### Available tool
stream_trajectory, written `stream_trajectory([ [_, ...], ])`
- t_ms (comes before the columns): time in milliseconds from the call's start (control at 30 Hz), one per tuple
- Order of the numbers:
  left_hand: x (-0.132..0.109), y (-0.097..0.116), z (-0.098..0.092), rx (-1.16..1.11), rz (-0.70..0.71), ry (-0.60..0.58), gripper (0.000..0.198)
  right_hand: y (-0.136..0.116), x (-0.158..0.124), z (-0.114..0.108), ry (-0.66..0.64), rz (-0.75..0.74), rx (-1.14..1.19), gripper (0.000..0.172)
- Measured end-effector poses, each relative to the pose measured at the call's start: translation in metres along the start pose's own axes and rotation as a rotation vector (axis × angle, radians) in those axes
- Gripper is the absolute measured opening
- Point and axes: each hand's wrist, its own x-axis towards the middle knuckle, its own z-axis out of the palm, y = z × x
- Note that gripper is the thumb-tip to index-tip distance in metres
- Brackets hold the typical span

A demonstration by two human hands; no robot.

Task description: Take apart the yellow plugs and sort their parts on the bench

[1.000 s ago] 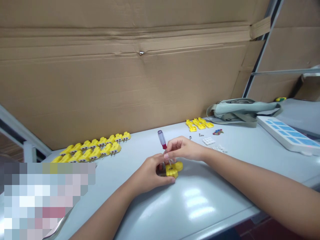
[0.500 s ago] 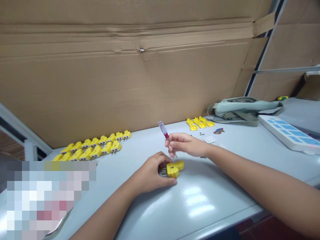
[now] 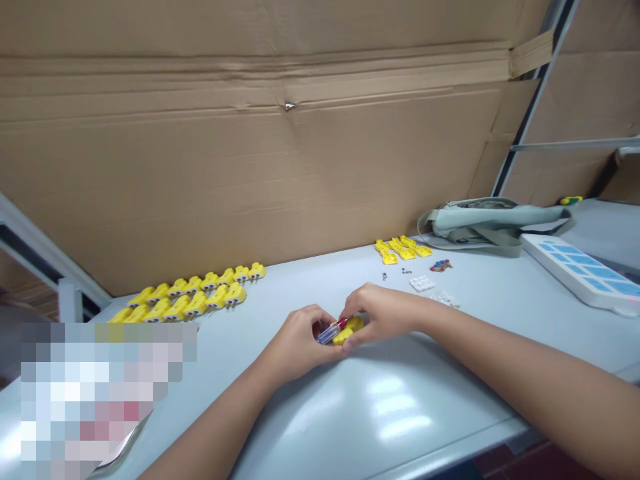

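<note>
A yellow plug [image 3: 342, 337] lies between my two hands near the middle of the table, partly covered by fingers. My left hand [image 3: 303, 340] curls round its left side, thumb along the near edge. My right hand [image 3: 376, 315] holds a screwdriver [image 3: 330, 333] with a clear handle and red collar. The screwdriver now lies low across the plug, its handle pointing left toward my left palm. Its shaft and tip are hidden by the right fingers. My right thumb rests against the plug's near right side.
Two rows of yellow plugs [image 3: 195, 303] stand at the back left. Yellow plug halves [image 3: 403, 249], small red and blue parts [image 3: 442, 265] and white pieces [image 3: 423, 283] lie at the back right. Beyond are a green bag [image 3: 493, 220] and a white case with blue compartments [image 3: 580, 267].
My right hand has come down and closer to the left hand. The screwdriver has gone from upright to lying low over the plug.
</note>
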Motion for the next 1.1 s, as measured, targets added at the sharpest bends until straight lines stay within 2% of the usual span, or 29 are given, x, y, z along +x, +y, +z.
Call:
stream_trajectory([
  [233,0.000,0.001,0.000,0.029,-0.002,0.013,0.030,0.003,0.000,-0.001,0.030,-0.025,0.016,0.028],
  [500,-0.002,0.001,0.001,0.054,-0.089,0.029,0.032,0.006,0.000,-0.005,0.059,-0.070,0.116,0.032],
  [667,-0.003,-0.003,0.003,-0.065,-0.096,0.003,0.032,0.004,-0.002,-0.015,0.229,-0.133,0.166,0.032],
  [867,-0.003,-0.001,-0.001,-0.360,0.029,0.021,0.061,0.004,0.003,-0.001,0.591,-0.250,0.062,0.032],
  [1000,-0.001,0.000,-0.005,-0.702,0.097,0.060,0.048,0.004,0.005,0.006,0.774,-0.304,-0.055,0.030],
  [1100,0.000,-0.001,-0.007,-0.888,0.057,0.058,0.037,0.001,0.005,0.005,0.818,-0.312,-0.061,0.031],
])
